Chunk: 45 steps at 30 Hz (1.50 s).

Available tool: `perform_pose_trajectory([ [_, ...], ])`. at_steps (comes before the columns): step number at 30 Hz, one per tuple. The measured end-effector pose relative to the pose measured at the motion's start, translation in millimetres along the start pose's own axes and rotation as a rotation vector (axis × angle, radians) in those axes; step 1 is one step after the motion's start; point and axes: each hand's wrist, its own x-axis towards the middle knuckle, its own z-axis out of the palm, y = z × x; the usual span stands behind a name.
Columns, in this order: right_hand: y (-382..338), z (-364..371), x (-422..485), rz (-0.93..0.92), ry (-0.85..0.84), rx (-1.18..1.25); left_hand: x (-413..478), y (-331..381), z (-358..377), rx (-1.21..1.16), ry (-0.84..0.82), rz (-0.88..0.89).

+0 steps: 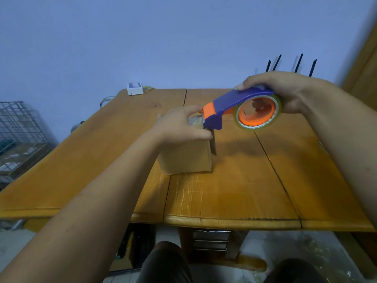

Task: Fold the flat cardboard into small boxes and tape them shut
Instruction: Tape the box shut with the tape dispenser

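Note:
A small brown cardboard box [186,158] stands upright in the middle of the wooden table [224,193]. My left hand [181,125] lies on top of the box, fingers curled over its top and far edge, thumb at the right corner. My right hand [283,88] grips a blue and orange tape dispenser [242,108] carrying a roll of clear tape. The dispenser's orange front end sits at the box's top right edge, next to my left fingers. A strip of clear tape shows on the box top under my hand.
A small white box [134,88] sits at the table's far left corner. Several dark antennas [293,65] stick up behind the far right edge. A wire cage [18,123] stands left of the table. My knees show below the near edge.

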Motion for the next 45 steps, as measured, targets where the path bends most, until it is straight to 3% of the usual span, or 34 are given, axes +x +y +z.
perform_pose_trajectory([
  [9, 12, -1, -5, -0.05, -0.052, 0.227, -7, -4, 2, -0.239, 0.139, 0.038],
  [16, 28, -15, -6, -0.056, 0.082, 0.343, -17, -35, -4, -0.492, 0.326, 0.021],
  [19, 38, -14, -10, -0.053, 0.061, 0.384, -21, -39, -3, -0.525, 0.337, 0.057],
  [24, 28, 0, -6, -0.116, -0.006, 0.471, -14, -22, -5, -0.296, 0.247, 0.132],
  [29, 14, -8, -3, -0.19, -0.005, 0.557, -5, 1, -13, 0.193, 0.124, 0.184],
  [32, 12, -4, -4, -0.186, -0.002, 0.566, -2, 11, -1, 0.342, 0.001, 0.158],
  [35, 20, 6, -8, -0.144, 0.005, 0.513, -2, 9, 6, 0.424, 0.004, 0.142],
  [37, 27, 10, -10, -0.119, 0.033, 0.493, -3, 6, 3, 0.379, 0.024, 0.128],
  [42, 41, 13, -9, -0.077, 0.062, 0.46, -13, -6, -21, -0.188, -0.121, 0.015],
  [45, 43, 11, -8, -0.073, 0.059, 0.478, -14, -7, -25, -0.317, -0.151, -0.035],
])
